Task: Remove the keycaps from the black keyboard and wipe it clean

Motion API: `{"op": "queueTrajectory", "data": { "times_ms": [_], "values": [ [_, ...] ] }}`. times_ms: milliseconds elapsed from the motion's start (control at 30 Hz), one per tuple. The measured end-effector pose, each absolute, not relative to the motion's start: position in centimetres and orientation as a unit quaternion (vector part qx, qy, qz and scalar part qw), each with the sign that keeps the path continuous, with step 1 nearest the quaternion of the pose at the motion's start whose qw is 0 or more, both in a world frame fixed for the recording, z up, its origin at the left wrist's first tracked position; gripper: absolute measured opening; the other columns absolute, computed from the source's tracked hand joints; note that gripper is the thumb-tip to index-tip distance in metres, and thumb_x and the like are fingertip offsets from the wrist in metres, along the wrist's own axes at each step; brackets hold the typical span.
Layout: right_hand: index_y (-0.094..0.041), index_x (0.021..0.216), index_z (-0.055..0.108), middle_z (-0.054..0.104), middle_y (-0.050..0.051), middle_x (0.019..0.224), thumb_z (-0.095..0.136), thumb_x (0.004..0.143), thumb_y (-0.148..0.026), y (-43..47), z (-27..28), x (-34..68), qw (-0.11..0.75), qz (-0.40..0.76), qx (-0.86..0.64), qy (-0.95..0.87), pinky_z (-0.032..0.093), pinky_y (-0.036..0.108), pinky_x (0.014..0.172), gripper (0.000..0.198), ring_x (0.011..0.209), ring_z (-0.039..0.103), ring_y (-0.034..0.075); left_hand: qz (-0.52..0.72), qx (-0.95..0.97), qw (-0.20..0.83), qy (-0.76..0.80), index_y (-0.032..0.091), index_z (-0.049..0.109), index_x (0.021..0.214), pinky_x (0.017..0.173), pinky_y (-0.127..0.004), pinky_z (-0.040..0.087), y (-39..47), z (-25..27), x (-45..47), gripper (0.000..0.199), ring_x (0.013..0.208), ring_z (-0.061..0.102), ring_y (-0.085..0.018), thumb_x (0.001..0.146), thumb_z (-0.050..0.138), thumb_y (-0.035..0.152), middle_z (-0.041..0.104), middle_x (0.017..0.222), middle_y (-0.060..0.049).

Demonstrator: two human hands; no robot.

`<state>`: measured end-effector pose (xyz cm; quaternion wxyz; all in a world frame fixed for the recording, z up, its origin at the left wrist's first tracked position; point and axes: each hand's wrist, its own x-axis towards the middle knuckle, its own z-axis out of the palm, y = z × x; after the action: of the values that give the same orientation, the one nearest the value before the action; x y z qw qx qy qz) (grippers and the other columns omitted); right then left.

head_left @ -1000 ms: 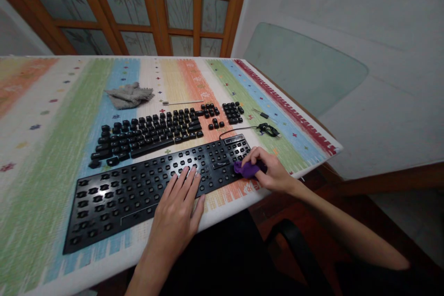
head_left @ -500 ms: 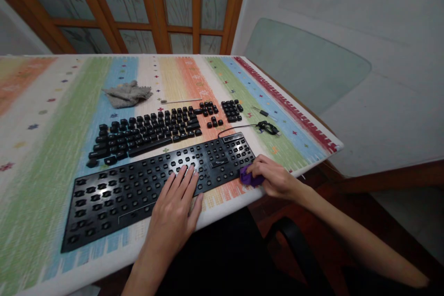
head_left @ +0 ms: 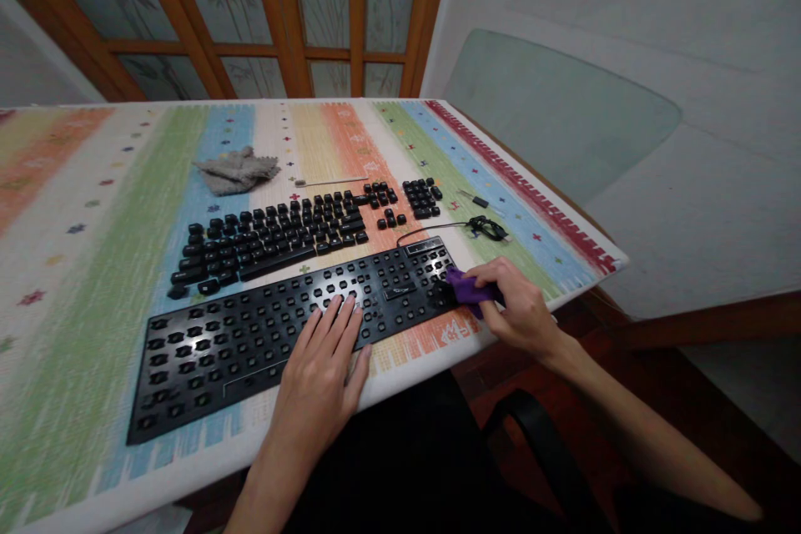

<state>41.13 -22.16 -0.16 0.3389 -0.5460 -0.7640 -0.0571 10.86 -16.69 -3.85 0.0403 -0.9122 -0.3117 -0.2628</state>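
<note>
A black keyboard base (head_left: 250, 334) with its keycaps removed lies near the table's front edge. My left hand (head_left: 319, 371) rests flat on its lower middle, fingers together. At the keyboard's right end, my right hand (head_left: 516, 309) pinches a purple cloth (head_left: 469, 288) against the edge. The removed black keycaps (head_left: 281, 229) are laid out in keyboard order just behind the base. The keyboard's cable (head_left: 485, 228) is coiled to the right.
The table wears a striped, many-coloured cloth (head_left: 93, 267). A crumpled grey rag (head_left: 234, 171) and a thin tool (head_left: 329, 181) lie behind the keycaps. A small dark tool (head_left: 479, 201) lies near the cable. Wooden glass-paned doors stand behind; a dark chair is below.
My right hand has slid the purple cloth from the keyboard's front right corner up to its right edge. The left hand has stayed flat on the base.
</note>
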Motion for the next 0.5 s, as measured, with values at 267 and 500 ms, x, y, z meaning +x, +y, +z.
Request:
{"op": "queueTrajectory", "data": {
  "times_ms": [267,500],
  "values": [
    [-0.021,0.087,0.056,0.070,0.010,0.094,0.040,0.085,0.004,-22.1,-1.0,40.3,0.261,-0.058,-0.465,-0.844,0.050,0.034,0.071,0.030,0.082,0.055,0.022,-0.262,-0.913,0.035,-0.311,0.006,0.050,0.139,0.115,-0.050,0.039,-16.7,-4.0,10.8,0.044,0.137,0.049,-0.030,0.099,0.050,0.025,0.056,0.144,-0.015],
    [-0.023,0.071,0.041,0.059,0.005,0.076,0.040,0.072,0.007,-19.7,-1.2,41.4,0.249,0.044,-0.452,-0.856,0.041,0.031,0.064,0.030,0.077,0.047,0.020,-0.267,-0.911,0.034,-0.313,0.006,0.050,0.139,0.114,-0.050,0.040,-16.6,-4.0,10.8,0.044,0.137,0.049,-0.030,0.099,0.050,0.024,0.056,0.143,-0.016]
  ]
}}
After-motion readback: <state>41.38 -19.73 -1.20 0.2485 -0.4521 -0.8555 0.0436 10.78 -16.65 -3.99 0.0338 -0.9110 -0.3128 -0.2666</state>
